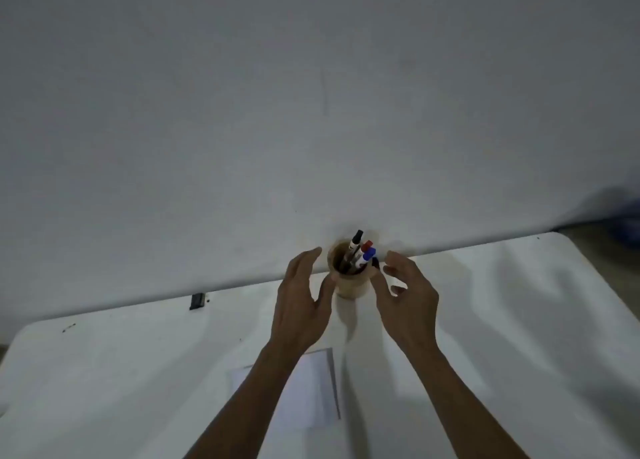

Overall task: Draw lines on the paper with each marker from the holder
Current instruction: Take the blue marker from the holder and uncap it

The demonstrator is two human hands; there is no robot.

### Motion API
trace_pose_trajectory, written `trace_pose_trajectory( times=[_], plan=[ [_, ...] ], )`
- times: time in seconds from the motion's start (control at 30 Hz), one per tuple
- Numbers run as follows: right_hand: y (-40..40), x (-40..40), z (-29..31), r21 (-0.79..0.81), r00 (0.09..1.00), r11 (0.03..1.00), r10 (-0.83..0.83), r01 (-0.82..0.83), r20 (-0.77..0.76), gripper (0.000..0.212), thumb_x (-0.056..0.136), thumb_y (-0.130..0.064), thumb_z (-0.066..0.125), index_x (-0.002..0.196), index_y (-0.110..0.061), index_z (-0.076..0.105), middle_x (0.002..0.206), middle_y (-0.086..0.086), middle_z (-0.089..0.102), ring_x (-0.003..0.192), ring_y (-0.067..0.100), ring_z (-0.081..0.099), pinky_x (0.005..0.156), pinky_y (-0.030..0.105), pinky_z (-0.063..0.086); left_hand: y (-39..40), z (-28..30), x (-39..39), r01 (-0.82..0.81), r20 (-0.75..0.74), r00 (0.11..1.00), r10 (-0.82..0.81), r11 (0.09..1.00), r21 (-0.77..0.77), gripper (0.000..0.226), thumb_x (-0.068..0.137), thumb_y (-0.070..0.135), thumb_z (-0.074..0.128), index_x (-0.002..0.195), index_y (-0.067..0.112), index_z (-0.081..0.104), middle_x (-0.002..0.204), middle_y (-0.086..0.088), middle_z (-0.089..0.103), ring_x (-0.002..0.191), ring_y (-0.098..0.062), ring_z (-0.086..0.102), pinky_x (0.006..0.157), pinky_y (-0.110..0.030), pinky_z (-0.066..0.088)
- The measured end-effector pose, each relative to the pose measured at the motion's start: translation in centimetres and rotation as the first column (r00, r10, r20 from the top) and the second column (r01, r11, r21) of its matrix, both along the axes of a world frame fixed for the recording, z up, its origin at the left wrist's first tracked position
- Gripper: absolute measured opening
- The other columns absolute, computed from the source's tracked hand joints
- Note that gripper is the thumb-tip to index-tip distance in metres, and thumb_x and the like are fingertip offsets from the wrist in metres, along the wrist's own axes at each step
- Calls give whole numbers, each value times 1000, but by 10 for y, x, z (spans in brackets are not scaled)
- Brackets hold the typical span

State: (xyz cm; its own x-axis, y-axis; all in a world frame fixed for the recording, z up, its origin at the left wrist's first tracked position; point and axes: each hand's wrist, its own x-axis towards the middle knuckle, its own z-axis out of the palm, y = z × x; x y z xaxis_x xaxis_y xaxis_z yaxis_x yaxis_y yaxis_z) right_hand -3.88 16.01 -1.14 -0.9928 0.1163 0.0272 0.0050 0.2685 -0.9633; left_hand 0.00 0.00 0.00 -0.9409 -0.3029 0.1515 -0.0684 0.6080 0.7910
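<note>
A bare grey wall [311, 94] fills the upper half of the head view, and below it a white counter [502, 320] runs to the near edge in dim light. A small dark object [197, 301] lies at the counter's far edge, too small to identify.

The wooden holder [351, 283] stands upright near the far edge, close to the wall. Three markers lean in it: one with a black cap [356, 239], one red [366, 247] and one blue [369, 254]. The paper [311, 389] lies flat nearer the person, partly under the left forearm, and looks unmarked where it shows.

The left hand [300, 306] is at the holder's left side with its fingers [308, 256] spread wide; the thumb seems to touch the wall of the holder, though I cannot be sure. The right hand [405, 302] is just beside the holder on the right, fingers loosely curled and holding nothing.

Judging by this, the task is at its first step: reaching for a marker. The next move calls for steadying the holder with the left hand while the right pinches one cap and lifts it straight up, so the holder does not tip.
</note>
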Motion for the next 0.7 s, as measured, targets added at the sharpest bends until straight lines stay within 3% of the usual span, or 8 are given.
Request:
trace_pose_trajectory(
  times=[0.07,0.13,0.23,0.33,0.4,0.47,0.53,0.7],
  plan=[
    [-3,-11,-5,7,1000,1000,-17,17,24,37,88,-22,79,122,-13,68,104,-4,71,98,8,67,75,13,54,4,-8,-13,9,42,999,-10,1000,21,52,96,32,62,144,20,46,144,-2,52,129,-18,54,102,-48,51],
    [-5,-18,-12,13,999,1000,-13,13,36,36,86,-24,81,119,-14,70,103,-5,72,98,7,67,70,6,52,8,-13,-20,17,92,995,-22,998,54,55,97,35,60,146,21,43,147,-2,51,131,-18,52,103,-47,51],
    [-8,-26,-21,16,999,1000,-14,14,42,34,85,-29,83,114,-14,74,104,-3,76,98,9,69,72,15,56,10,-21,-30,41,95,994,-48,997,73,56,97,35,61,147,22,41,148,4,50,132,-11,49,104,-42,51],
    [-11,-31,-24,3,998,1000,-28,28,61,29,85,-30,82,109,-16,76,101,-3,77,97,11,70,74,28,60,10,-23,-33,80,61,995,-83,995,52,51,97,27,63,139,44,40,135,34,45,121,15,45,101,-21,49],
    [-13,-33,-26,-10,998,999,-31,32,56,25,85,-27,82,106,-15,77,99,-2,77,94,11,71,71,24,60,11,-22,-34,77,56,995,-80,995,59,55,97,26,63,132,58,34,125,48,43,117,24,44,96,-5,42],
    [-14,-34,-26,-11,999,999,-33,33,28,21,86,-23,81,104,-13,78,96,0,77,90,12,70,67,15,56,11,-23,-33,72,52,996,-75,995,65,58,97,26,62,131,63,32,124,53,42,118,26,43,95,-2,40],
    [-16,-33,-25,-3,999,999,-35,35,13,17,87,-21,80,103,-14,77,94,-2,75,89,11,69,66,13,55,10,-25,-33,65,46,997,-69,995,78,59,97,28,62,135,61,31,127,54,41,120,24,43,96,-3,41],
    [-17,-31,-17,-65,998,996,-66,67,17,14,88,-21,80,101,-22,75,97,-4,74,92,3,67,68,20,57,11,-33,-32,72,35,996,-77,989,127,53,97,28,61,143,41,37,137,34,46,126,14,47,95,-10,47]
  ],
)
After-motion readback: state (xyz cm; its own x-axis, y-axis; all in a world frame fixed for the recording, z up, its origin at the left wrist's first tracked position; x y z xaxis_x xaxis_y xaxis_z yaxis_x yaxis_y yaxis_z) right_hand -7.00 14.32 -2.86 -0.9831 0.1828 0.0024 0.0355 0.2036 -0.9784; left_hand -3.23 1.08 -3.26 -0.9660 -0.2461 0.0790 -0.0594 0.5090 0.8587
